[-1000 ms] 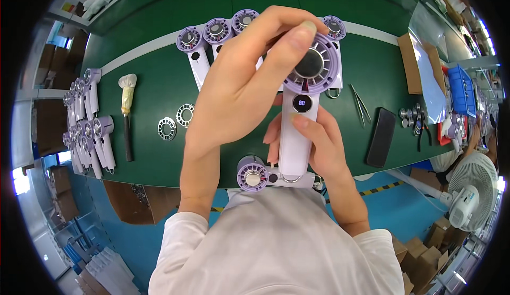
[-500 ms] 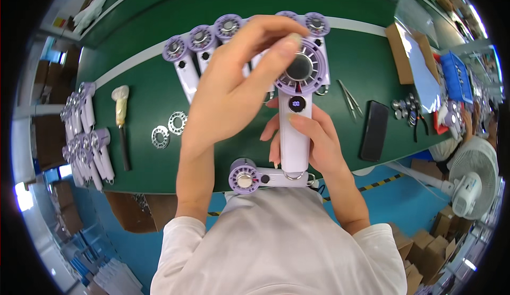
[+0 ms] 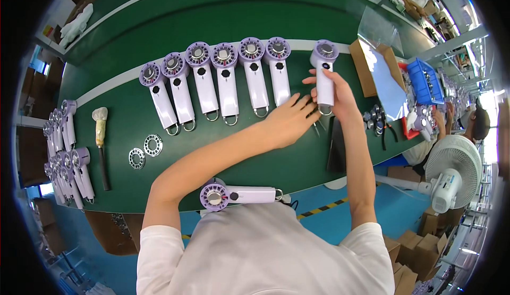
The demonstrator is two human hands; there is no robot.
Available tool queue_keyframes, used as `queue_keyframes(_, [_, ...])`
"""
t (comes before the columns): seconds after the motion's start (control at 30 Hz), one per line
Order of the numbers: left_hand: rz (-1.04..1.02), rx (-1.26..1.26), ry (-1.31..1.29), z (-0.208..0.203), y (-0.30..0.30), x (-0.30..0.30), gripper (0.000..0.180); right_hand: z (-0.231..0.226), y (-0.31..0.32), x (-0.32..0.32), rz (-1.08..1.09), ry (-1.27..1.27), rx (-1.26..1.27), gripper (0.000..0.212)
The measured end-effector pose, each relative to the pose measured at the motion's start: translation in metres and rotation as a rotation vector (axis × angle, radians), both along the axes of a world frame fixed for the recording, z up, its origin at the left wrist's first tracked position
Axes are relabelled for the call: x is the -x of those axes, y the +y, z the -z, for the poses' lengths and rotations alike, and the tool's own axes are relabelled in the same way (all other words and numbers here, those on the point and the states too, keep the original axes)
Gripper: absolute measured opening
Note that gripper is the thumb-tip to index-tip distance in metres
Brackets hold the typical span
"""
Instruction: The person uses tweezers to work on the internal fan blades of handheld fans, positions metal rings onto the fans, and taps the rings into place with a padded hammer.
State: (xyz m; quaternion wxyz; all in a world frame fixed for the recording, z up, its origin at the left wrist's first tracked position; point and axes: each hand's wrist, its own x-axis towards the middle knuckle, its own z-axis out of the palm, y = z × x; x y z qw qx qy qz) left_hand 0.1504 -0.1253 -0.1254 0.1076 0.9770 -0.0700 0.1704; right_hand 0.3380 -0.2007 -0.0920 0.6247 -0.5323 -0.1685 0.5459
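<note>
My right hand is wrapped around the white handle of a handheld fan with a purple head, at the far right of a row. Its thumb lies on the front of the handle, near the small dark button. My left hand is held palm down with fingers spread, beside that handle and over the tweezers, which it partly covers. Several similar handheld fans lie side by side to the left, heads away from me. Another fan lies sideways at the near table edge.
Two silver slotted rings and a mallet lie to the left, near piled fans. A black phone, pliers, a cardboard box and a blue bin are rightward. A standing fan is beyond the table.
My right hand has carried the fan away from me and to the right, to the row's end. My left hand has left the fan's head and come down beside its handle.
</note>
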Motion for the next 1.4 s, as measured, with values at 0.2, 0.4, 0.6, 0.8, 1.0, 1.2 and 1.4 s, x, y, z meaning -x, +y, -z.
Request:
queue_keyframes(0.2, [0.03, -0.091, 0.186, 0.0, -0.014, 0.002, 0.04, 0.012, 0.016, -0.005, -0.097, 0.009, 0.004, 0.048])
queue_keyframes(0.4, [0.108, -0.057, 0.23, -0.001, -0.005, 0.022, 0.029, 0.022, 0.027, -0.01, -0.126, 0.021, 0.036, 0.045])
queue_keyframes(0.6, [0.024, 0.111, 0.246, -0.002, 0.002, 0.071, 0.028, 0.023, 0.034, -0.007, -0.145, 0.025, 0.011, 0.044])
queue_keyframes(0.8, [-0.197, 0.305, 0.245, -0.013, 0.012, 0.139, 0.031, 0.02, 0.035, -0.004, -0.179, 0.01, 0.024, 0.042])
queue_keyframes(1.0, [-0.546, 0.44, 0.241, -0.03, 0.01, 0.205, 0.028, 0.031, 0.039, 0.024, 0.098, -0.474, 0.139, 0.061])
queue_keyframes(1.2, [-0.779, 0.567, 0.111, -0.028, -0.005, 0.243, 0.024, 0.04, 0.041, 0.014, 0.147, -1.2, 0.301, 0.059])
queue_keyframes(1.4, [-0.785, 0.964, 0.043, -0.029, -0.02, 0.271, 0.034, 0.028, 0.018, 0.031, 0.258, -1.674, 0.17, 0.056])
